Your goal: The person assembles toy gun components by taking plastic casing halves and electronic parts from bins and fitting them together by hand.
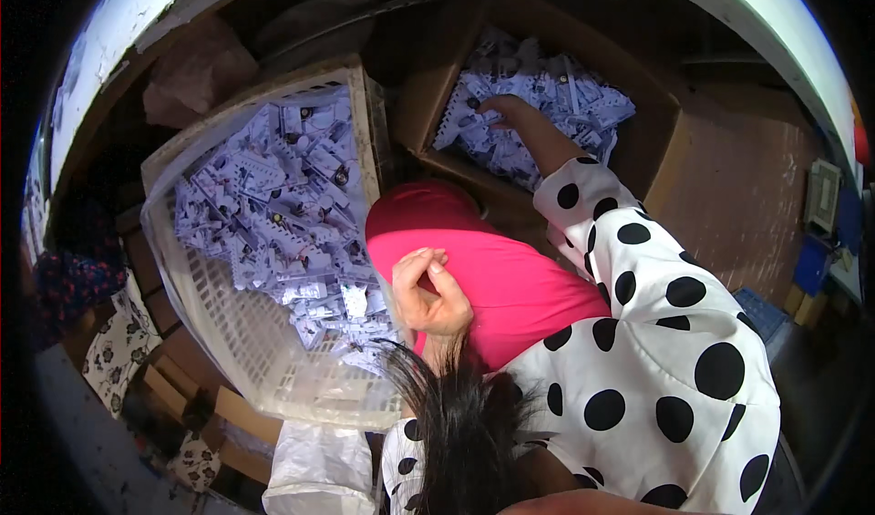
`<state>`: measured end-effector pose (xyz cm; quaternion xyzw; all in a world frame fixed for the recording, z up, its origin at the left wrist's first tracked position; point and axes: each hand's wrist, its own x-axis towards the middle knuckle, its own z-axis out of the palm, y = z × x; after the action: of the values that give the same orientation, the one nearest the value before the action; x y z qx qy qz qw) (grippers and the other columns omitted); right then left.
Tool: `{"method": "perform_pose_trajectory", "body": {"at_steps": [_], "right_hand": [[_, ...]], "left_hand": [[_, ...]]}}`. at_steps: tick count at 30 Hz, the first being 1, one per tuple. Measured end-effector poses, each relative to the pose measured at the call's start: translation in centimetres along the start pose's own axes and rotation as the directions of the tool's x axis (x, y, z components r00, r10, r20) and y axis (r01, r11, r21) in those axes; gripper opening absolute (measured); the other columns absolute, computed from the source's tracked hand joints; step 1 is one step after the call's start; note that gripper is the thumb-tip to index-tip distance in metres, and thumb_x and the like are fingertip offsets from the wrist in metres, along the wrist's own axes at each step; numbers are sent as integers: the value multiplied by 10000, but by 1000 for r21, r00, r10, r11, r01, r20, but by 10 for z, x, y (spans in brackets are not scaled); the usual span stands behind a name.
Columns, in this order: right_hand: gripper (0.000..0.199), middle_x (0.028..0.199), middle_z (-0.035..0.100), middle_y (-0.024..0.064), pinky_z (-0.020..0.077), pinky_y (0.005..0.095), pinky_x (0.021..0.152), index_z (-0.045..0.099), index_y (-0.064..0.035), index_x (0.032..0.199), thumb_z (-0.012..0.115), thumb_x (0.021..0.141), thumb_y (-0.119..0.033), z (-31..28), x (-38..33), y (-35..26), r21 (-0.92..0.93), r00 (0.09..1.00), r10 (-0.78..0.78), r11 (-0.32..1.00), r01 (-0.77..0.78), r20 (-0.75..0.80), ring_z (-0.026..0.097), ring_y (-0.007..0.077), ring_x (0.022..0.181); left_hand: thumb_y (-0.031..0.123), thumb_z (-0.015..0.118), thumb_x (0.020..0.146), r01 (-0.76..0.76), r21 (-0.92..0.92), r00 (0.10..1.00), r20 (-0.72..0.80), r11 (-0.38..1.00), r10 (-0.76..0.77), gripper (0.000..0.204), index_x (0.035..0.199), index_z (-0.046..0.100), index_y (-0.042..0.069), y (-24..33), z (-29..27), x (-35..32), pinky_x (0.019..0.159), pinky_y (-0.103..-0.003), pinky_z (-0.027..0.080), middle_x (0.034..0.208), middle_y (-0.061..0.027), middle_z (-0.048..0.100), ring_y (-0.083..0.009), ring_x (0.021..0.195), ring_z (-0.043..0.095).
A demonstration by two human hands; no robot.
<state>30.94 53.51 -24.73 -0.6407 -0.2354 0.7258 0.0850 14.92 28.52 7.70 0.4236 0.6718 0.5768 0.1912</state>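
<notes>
My left hand (430, 294) rests above my pink-clad lap, palm turned up. Its fingers curl in toward the thumb, and nothing shows between them. To the right, my right hand (512, 114) reaches down into a cardboard box (661, 155) at the far side. Its thumb and forefinger look apart over a heap of small white plastic parts (570, 100). Shadow dims the fingertips there. Left of my lap, a white lattice crate (264, 342) lined with clear plastic holds more white plastic parts (273, 187), some bearing small round dark or brass-coloured pieces.
Behind the crate lies a crumpled pinkish bag (196, 73). A white sack (321, 465) sits at the near left, beside cardboard pieces (241, 419). A pale curved edge (775, 23) bounds the far side. At right stand a blue basket (761, 314) and a grey device (823, 191).
</notes>
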Motion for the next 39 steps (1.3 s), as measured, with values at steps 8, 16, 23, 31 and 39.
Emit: {"method": "perform_pose_trajectory", "body": {"at_steps": [8,16,23,31,39], "right_hand": [[372,1119,577,63,513,345,806,648,-59,977,761,624,-27,23,0,6,121,984,113,988,-97,-134,554,220,984],[230,1056,589,40,468,323,815,659,-56,953,680,725,-85,-12,-64,-1,142,998,-59,988,62,-28,536,209,991],[257,1062,581,74,479,321,777,643,-35,946,692,707,-116,-40,-207,-36,221,963,-199,946,237,-180,520,191,1005],[285,932,644,79,464,282,795,601,18,1004,637,729,-43,84,-419,-81,55,877,-385,921,386,288,620,165,847],[339,965,632,56,456,257,795,572,13,1061,638,735,-54,213,-418,-21,-85,666,-414,809,582,621,591,112,861]], "left_hand": [[-65,465,867,-2,3,1000,-24,1000,2,140,994,523,-54,-2,-2,0,731,-252,504,944,-131,551,-161,794,579],[-141,486,766,-3,-7,996,-90,1000,3,198,941,542,-68,-2,7,1,636,-276,531,852,-169,567,-217,706,582],[-48,491,874,45,-1,999,24,999,-45,134,999,535,-66,7,13,-1,701,-250,522,903,-114,574,-159,768,602],[278,779,700,334,-414,939,227,846,-260,1087,1455,8,141,54,-52,49,989,-456,355,1372,-241,295,-344,1213,417],[-16,776,663,416,-472,903,120,777,-412,1026,1435,115,120,23,-166,11,947,-362,433,1279,-163,439,-238,1137,495]]}}
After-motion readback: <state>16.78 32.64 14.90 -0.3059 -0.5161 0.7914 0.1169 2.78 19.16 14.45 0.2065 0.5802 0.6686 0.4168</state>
